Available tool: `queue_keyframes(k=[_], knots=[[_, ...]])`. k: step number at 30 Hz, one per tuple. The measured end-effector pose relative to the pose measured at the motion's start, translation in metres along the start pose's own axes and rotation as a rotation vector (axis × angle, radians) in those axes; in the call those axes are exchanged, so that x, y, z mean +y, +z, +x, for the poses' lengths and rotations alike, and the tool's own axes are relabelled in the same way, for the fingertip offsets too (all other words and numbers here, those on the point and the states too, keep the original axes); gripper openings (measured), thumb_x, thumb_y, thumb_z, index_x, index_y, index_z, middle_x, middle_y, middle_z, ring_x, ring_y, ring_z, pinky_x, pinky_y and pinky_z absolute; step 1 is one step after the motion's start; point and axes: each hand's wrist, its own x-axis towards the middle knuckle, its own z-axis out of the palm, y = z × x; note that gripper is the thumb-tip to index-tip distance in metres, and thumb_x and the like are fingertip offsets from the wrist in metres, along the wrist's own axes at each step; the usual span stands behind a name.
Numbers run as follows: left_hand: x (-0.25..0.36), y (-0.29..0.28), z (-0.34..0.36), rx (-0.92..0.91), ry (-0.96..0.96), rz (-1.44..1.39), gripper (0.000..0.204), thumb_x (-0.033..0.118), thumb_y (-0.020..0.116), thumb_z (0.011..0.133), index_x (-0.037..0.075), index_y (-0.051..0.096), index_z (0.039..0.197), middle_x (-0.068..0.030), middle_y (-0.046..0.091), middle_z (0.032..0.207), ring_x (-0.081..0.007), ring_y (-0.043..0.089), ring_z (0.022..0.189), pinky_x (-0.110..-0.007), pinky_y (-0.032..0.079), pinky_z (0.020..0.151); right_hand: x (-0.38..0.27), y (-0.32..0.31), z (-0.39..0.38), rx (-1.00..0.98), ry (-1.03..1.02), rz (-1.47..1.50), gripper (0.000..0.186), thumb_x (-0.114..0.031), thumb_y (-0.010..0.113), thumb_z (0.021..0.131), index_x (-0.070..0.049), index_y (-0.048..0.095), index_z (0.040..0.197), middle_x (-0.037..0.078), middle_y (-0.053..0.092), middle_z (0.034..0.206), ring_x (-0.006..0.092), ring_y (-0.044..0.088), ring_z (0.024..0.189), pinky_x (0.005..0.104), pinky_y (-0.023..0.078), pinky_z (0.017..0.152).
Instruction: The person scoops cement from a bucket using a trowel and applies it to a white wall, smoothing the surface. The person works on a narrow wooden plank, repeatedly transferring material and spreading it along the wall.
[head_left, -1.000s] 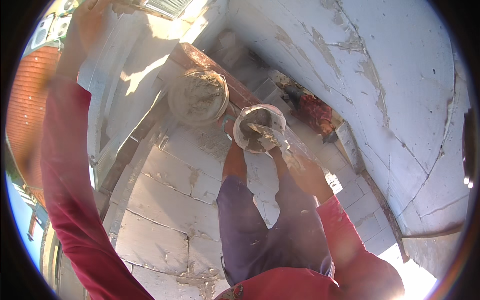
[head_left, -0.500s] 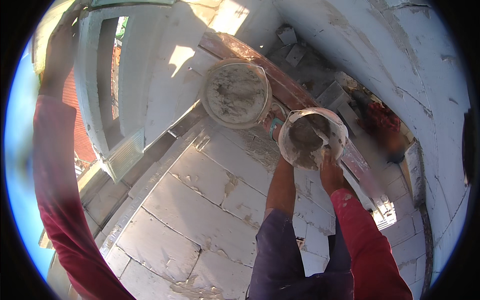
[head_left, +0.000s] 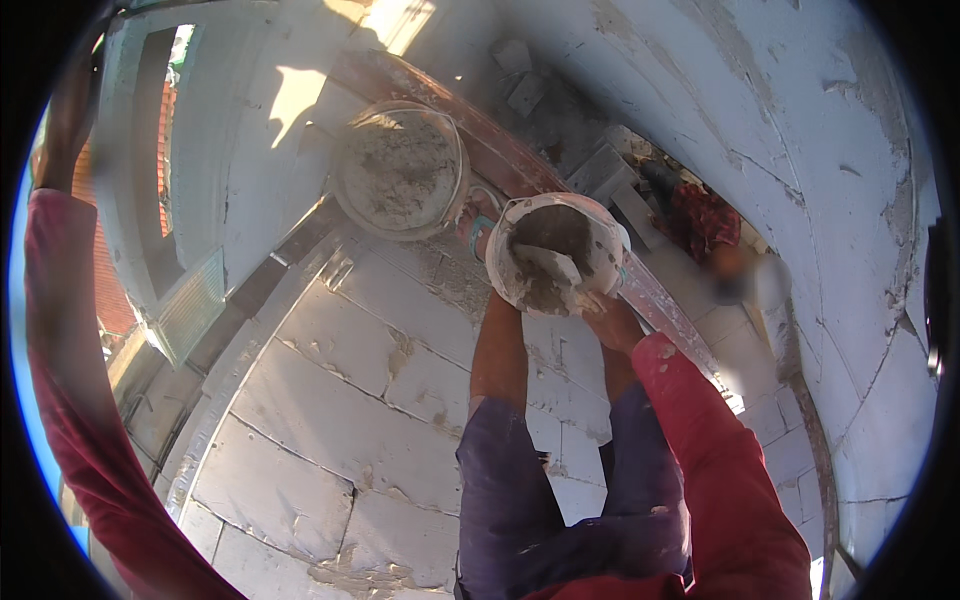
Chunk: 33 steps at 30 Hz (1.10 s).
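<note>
Bucket [head_left: 607, 250], round, whitish, holding grey mortar [head_left: 555, 228]

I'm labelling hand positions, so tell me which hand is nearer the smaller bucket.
Right. The right hand is at the near rim of the smaller bucket; the left hand is up at the picture's left edge, well away from it.

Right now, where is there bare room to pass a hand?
Mortar-smeared blockwork lies open between the left leg and pale edge strip. It's crowded around the large bucket, sandalled foot and small bucket, where the right hand is.
</note>
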Motion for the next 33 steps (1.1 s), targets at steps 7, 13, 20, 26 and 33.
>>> queue_keyframes(k=[7, 13, 20, 26, 33], knots=[[-0.036, -0.023, 0.03, -0.025, 0.09, -0.066, 0.042, 0.032, 0.056, 0.106, 0.01, 0.065, 0.141, -0.0052, 0.07, 0.126, -0.0135, 0.062, 0.113, -0.027, 0.047, 0.099, -0.014, 0.03, 0.016, 0.225, 0.067, -0.157, 0.05, -0.029, 0.063, 0.095, 0.003, 0.057, 0.133, 0.031, 0.068, 0.113, 0.0488, 0.066, 0.106, 0.0542, 0.052, 0.092], [-0.032, -0.02, 0.028, -0.032, 0.081, -0.12, 0.043, 0.033, 0.057, 0.105, 0.009, 0.065, 0.14, -0.0038, 0.071, 0.118, -0.0099, 0.063, 0.104, -0.025, 0.048, 0.094, -0.024, 0.042, 0.014, 0.186, -0.038, -0.209, 0.049, -0.031, 0.065, 0.096, 0.0, 0.059, 0.132, 0.026, 0.07, 0.107, 0.0439, 0.069, 0.097, 0.0519, 0.055, 0.083], [-0.028, -0.016, 0.029, -0.124, 0.159, -0.09, 0.048, 0.034, 0.051, 0.107, 0.008, 0.059, 0.146, -0.0058, 0.06, 0.141, -0.0149, 0.056, 0.125, -0.03, 0.041, 0.108, -0.015, -0.047, -0.013, -0.451, 0.298, 0.559, 0.035, -0.029, 0.064, 0.101, -0.006, 0.064, 0.126, 0.001, 0.059, 0.08, 0.0083, 0.053, 0.061, 0.0267, 0.043, 0.052], [-0.059, -0.036, 0.039, -0.035, 0.192, 0.012, 0.047, 0.036, 0.054, 0.105, 0.008, 0.062, 0.142, -0.0066, 0.066, 0.131, -0.0142, 0.059, 0.119, -0.028, 0.043, 0.104, -0.137, -0.109, -0.092, -0.521, 0.305, 0.762, 0.036, -0.028, 0.062, 0.103, -0.004, 0.06, 0.13, -0.001, 0.052, 0.078, 0.008, 0.049, 0.061, 0.0262, 0.04, 0.051], [-0.035, -0.028, 0.032, -0.162, -0.019, -0.187, 0.045, 0.036, 0.059, 0.103, 0.008, 0.066, 0.137, -0.007, 0.067, 0.13, -0.0157, 0.058, 0.118, -0.032, 0.042, 0.106, -0.336, -0.146, -0.143, 0.026, -0.249, 0.477, 0.048, -0.022, 0.054, 0.101, 0.003, 0.054, 0.142, 0.018, 0.067, 0.119, 0.0251, 0.064, 0.106, 0.04, 0.05, 0.095]])
